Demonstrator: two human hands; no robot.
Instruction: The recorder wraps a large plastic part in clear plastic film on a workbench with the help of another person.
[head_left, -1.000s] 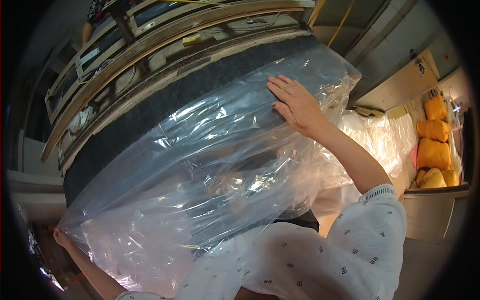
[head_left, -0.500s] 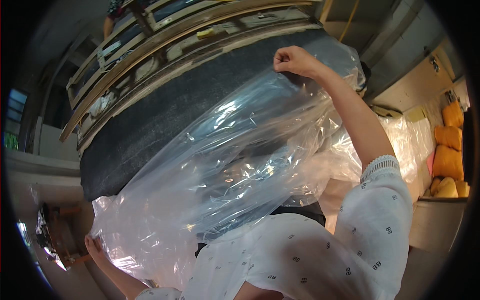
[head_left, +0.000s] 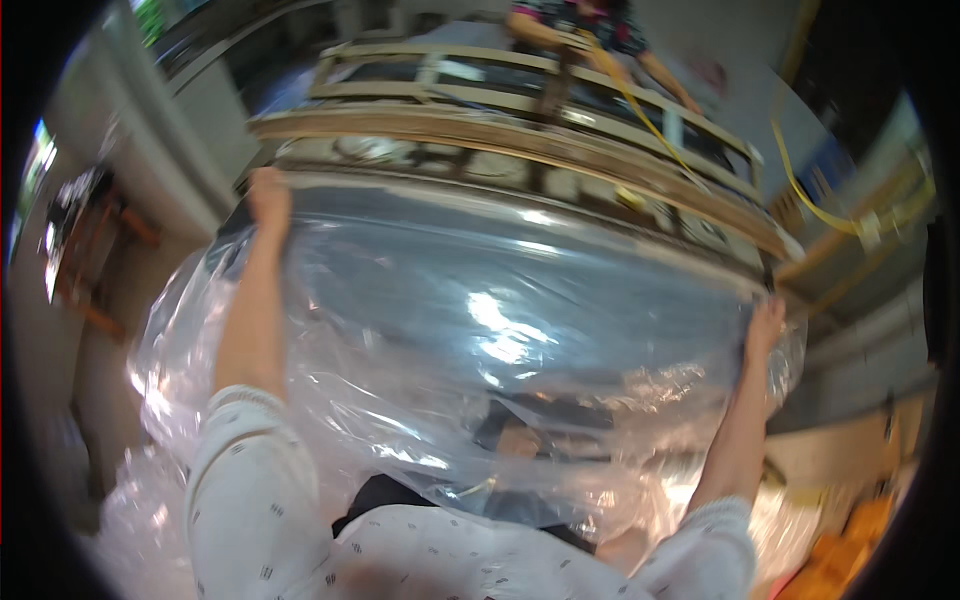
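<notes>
A large clear plastic sheet spreads over a dark, flat-topped work surface in front of me, glossy and wrinkled, with loose folds falling toward my body. At the far left corner of that surface, my left hand is closed on the edge of the plastic sheet. My right hand grips the sheet near the far right corner, arm stretched out. Both hands are slightly blurred. Between them the sheet lies fairly smooth along the far side, and the dark surface shows through it.
Behind the work surface stands a slatted wooden frame. Beyond it a person leans over, forearms showing. A yellow hose hangs at the right. An orange bundle lies lower right, and a wooden stand is at the left.
My left hand has gone from the near left up to the far left corner, drawing the plastic sheet over the dark surface. My view has turned, bringing the other person into sight.
</notes>
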